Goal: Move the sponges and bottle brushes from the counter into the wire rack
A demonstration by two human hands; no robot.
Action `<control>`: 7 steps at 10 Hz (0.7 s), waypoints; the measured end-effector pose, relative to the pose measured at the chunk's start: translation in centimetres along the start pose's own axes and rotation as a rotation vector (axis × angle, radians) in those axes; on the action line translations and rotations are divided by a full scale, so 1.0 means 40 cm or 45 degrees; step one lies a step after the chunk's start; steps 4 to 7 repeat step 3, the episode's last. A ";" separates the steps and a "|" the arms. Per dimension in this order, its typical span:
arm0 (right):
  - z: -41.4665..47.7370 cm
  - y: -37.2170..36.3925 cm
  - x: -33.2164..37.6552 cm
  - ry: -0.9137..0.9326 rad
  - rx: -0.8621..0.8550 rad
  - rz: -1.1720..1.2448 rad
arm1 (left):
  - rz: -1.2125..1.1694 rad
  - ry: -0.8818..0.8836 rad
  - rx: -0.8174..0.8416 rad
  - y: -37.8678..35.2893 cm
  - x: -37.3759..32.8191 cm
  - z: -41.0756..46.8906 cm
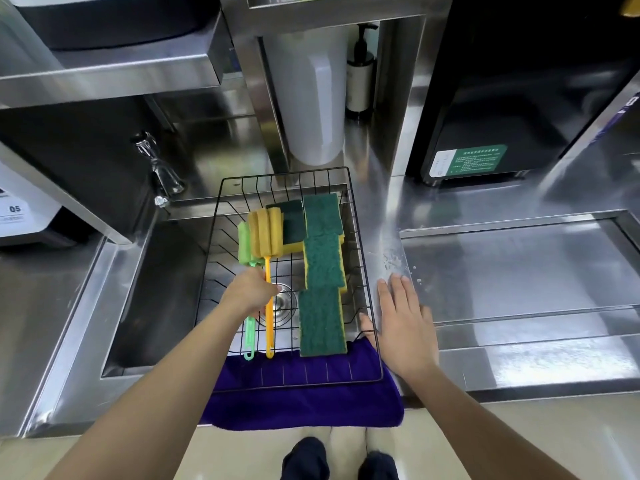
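Black wire forms the rack point(360, 244), which is set over the sink point(145, 292) with its near edge resting on a purple cloth point(304, 407). Four green-topped sponges are seen inside it already: three in a line down the right side point(323, 261) and a fourth point(292, 220) at the far end, partly behind the brush heads. The left hand point(251, 294) is closed around the handle of the green bottle brush point(246, 245), whose foam head is laid in the rack beside the orange bottle brush point(266, 233); the two handles lie just beside each other and reach to the near edge. The right hand point(403, 327) is laid flat and open on the counter point(519, 271), thumb touching the rack's right rim, holding nothing. No sponge or brush is seen on the counter, so the task is judged nearly complete. The step in hand is best finished by lowering the green handle until it is borne by the wires, parallel to the orange one, before the fingers are released. The rack is best steadied at its rim meanwhile, since it might slide on the cloth.
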State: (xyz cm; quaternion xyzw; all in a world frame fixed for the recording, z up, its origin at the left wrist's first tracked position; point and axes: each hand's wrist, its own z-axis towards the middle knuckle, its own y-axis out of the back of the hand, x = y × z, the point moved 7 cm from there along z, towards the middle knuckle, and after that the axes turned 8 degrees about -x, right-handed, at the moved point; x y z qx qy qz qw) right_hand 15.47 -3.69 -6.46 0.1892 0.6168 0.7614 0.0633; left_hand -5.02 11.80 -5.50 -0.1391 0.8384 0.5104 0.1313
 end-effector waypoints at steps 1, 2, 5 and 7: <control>0.002 -0.002 -0.002 -0.012 -0.010 0.007 | 0.075 0.037 0.226 -0.023 0.007 -0.007; 0.002 -0.004 -0.008 0.009 -0.047 0.009 | 0.227 0.059 0.393 -0.021 0.013 -0.006; 0.000 -0.008 -0.005 -0.007 -0.060 0.019 | 0.248 -0.010 0.292 0.024 -0.001 0.010; 0.000 -0.008 -0.005 -0.007 -0.060 0.019 | 0.248 -0.010 0.292 0.024 -0.001 0.010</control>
